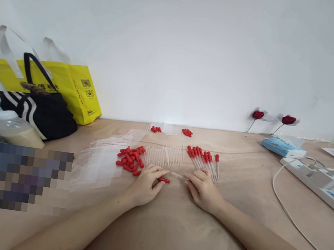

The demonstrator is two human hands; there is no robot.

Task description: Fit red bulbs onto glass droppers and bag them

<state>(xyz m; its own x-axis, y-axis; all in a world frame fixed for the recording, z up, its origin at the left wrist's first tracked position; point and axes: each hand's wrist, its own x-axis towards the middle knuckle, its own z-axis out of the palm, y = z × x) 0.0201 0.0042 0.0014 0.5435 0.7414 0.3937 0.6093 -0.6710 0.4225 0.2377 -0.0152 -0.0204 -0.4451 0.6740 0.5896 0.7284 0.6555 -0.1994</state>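
Observation:
My left hand (148, 183) curls around a red rubber dropper bulb (164, 180), which pokes out between thumb and forefinger. In my right hand (203, 189) the fingertips pinch a clear glass dropper tube (178, 176), its free end pointing at my left fingertips. Bulb and tube are apart. A pile of loose red bulbs (131, 158) lies beyond my left hand. Beside it, bare glass tubes (164, 156) rest in a row. Just past my right hand lie several droppers fitted with red bulbs (203, 154).
Clear zip bags (103, 153) lie left of the pile. Another bag with red bulbs and tubes (172, 130) sits by the wall. At left stand a yellow bag (78, 92), a black bag (53, 113) and a jar (21, 131). Tissues (282, 147) and a power strip (329, 187) are right.

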